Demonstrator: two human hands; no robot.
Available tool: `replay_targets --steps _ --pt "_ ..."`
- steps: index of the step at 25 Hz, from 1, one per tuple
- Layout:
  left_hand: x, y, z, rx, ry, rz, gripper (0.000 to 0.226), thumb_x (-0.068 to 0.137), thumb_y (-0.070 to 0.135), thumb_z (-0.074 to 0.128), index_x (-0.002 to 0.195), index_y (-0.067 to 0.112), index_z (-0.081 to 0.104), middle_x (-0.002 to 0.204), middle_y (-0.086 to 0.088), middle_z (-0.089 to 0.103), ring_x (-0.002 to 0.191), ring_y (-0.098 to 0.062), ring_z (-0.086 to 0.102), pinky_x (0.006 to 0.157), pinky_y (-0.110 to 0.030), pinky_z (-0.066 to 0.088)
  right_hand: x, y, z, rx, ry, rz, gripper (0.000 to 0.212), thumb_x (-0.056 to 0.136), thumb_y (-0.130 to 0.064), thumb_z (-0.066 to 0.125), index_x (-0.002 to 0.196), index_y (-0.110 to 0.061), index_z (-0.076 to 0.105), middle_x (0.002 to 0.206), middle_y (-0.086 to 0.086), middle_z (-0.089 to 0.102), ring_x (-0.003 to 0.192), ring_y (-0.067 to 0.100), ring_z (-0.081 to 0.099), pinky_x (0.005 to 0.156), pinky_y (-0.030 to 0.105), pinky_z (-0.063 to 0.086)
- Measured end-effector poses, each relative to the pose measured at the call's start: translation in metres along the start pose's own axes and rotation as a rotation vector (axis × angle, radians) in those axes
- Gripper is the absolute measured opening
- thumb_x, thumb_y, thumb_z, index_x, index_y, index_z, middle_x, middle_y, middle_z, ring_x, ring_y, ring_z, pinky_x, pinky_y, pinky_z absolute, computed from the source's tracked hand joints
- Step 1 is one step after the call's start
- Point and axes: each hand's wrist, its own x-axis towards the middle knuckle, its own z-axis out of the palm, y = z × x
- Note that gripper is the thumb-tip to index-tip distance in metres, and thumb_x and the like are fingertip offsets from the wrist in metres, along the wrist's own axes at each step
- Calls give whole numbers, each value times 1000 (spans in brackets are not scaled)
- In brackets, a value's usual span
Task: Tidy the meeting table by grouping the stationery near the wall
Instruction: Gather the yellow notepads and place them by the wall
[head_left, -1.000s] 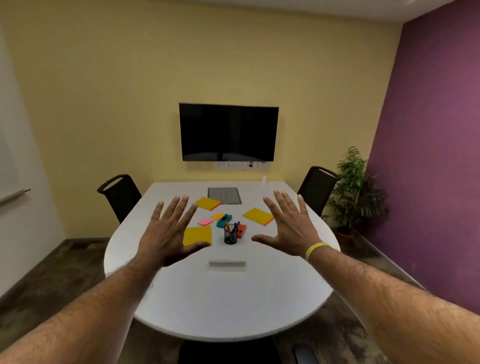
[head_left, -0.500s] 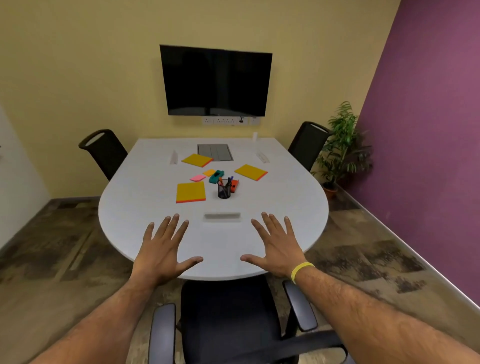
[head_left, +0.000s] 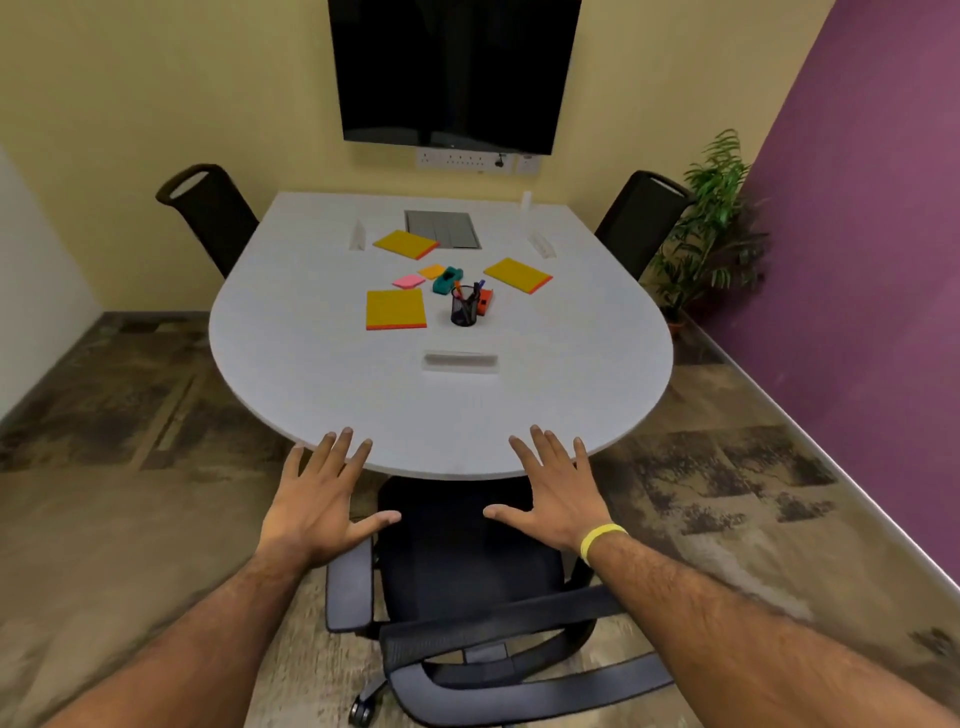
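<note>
Both hands spread flat, fingers wide, gripping nothing — left hand (head_left: 319, 506), right hand (head_left: 553, 501) — pen cup (head_left: 464, 306) and yellow notepads (head_left: 396, 309) well ahead on the tabletop (head_left: 311, 364).

The room is bright with soft, even light, and shadows are faint. Past the fingers (head_left: 340, 444) the table (head_left: 311, 364) looks a bit fuzzy, and the walls (head_left: 156, 78) bend far out to each side.

head view, high, facing down over table (head_left: 322, 374), wall beyond
</note>
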Motion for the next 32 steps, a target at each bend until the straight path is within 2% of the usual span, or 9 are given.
replay_targets --steps 4,7,15,20,26,32 --pt "-18 -10 0 -8 -20 -92 110 71 94 8 155 23 10 164 -5 10 151 -23 8 120 -53 5 19 -11 22 55 -46 -36 114 65 -98 14 156 -31 2 166 6 -1 153 25 -2 119 54 -9" --pt "-33 -21 3 -6 -40 -157 111 70 95 7 155 24 8 164 -5 6 151 -21 6 120 -53 5 32 -29 40 73 -71 -72 115 64 -99 11 156 -31 3 166 6 -1 153 25 -1 119 54 -8" --pt "-58 -99 38 -18 -93 -282 109 71 94 6 155 24 8 164 -6 5 151 -21 4 121 -53 5 73 -122 72 86 -137 -185 115 64 -99 12 156 -31 5 166 6 1 153 26 0 119 54 -8" --pt "-52 -209 66 -40 -133 -285 110 71 94 4 155 23 6 164 -6 4 151 -21 4 121 -53 4 123 -216 91 78 -149 -163 114 65 -98 13 156 -30 6 166 7 1 153 26 -1 119 55 -6" --pt "-34 -347 68 -6 -173 -228 111 69 94 -1 155 23 4 164 -6 4 151 -22 4 121 -53 4 181 -333 84 161 -130 -40 114 65 -99 12 156 -31 5 166 5 0 153 25 -2 120 56 -6" --pt "15 -434 78 -41 -168 -230 111 69 94 1 155 24 4 164 -6 3 151 -21 3 121 -52 3 252 -394 79 166 -118 -16 112 65 -99 14 155 -34 4 166 3 -1 153 25 -2 120 55 -8"
